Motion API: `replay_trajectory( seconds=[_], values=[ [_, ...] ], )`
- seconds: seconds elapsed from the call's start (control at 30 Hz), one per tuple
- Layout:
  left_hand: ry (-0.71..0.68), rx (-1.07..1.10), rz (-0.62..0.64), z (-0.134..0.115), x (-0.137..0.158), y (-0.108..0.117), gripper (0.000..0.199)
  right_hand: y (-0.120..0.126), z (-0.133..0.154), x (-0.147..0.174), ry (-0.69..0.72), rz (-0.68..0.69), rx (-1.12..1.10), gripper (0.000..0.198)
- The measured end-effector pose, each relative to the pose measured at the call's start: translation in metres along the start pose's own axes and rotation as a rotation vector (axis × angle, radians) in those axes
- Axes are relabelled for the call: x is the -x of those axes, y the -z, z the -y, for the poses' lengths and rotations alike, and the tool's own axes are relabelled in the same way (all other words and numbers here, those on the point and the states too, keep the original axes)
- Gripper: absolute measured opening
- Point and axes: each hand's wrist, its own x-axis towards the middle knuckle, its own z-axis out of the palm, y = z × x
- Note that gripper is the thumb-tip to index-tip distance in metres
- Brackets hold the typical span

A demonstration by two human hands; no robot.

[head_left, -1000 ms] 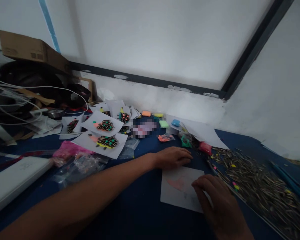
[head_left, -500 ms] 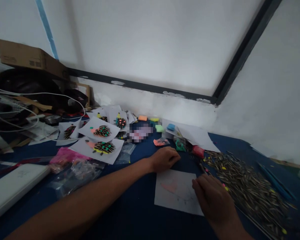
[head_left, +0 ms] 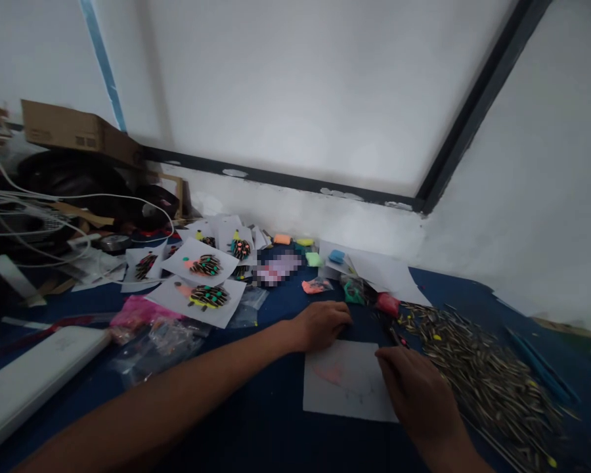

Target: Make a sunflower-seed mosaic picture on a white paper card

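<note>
A white sheet of paper [head_left: 342, 401] with a drawing, including a pink-orange patch at its left, lies on the blue table in front of me. My left hand [head_left: 322, 325] rests at the sheet's top left edge, its fingers curled down; what is under them is hidden. Over the right part of the sheet is my right hand [head_left: 418, 394], thumb and fingers drawn together; anything between them is too hidden to make out. Beyond my left hand lie a bag of orange clay [head_left: 316, 286], a green clay bag [head_left: 353, 291] and a red clay pack [head_left: 388, 303].
Many striped sunflower seeds [head_left: 492, 381] are heaped at the right. Finished hedgehog pictures [head_left: 209, 297] on paper lie at the left, beside plastic bags [head_left: 162, 345] and a white device [head_left: 39, 374]. Cables [head_left: 103, 197] and a cardboard box [head_left: 73, 131] stand farther back.
The view has shifted slightly, so the background sits a little lower and farther right. My left hand's fingers have lowered a little towards the paper; the right hand stays over its right side.
</note>
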Motion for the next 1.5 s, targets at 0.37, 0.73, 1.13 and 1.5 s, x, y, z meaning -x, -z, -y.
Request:
replay_trajectory(
  seconds=[0.37,0.73,1.13,1.5],
  values=[
    [0.024,0.324,-0.045,0.008,0.018,-0.002,0.031,0.003,0.003,-0.002,0.008,0.062,0.005,0.034],
    [0.145,0.018,-0.406,0.015,0.018,-0.001,0.026,0.006,-0.005,0.002,-0.055,0.127,0.016,0.032],
    [0.269,-0.254,-0.018,0.002,-0.031,0.003,0.037,0.007,-0.003,0.004,-0.064,0.171,-0.045,0.028],
    [0.382,0.195,-0.248,0.017,-0.047,-0.011,0.015,0.007,-0.002,0.002,-0.067,0.154,-0.028,0.031]
  ],
)
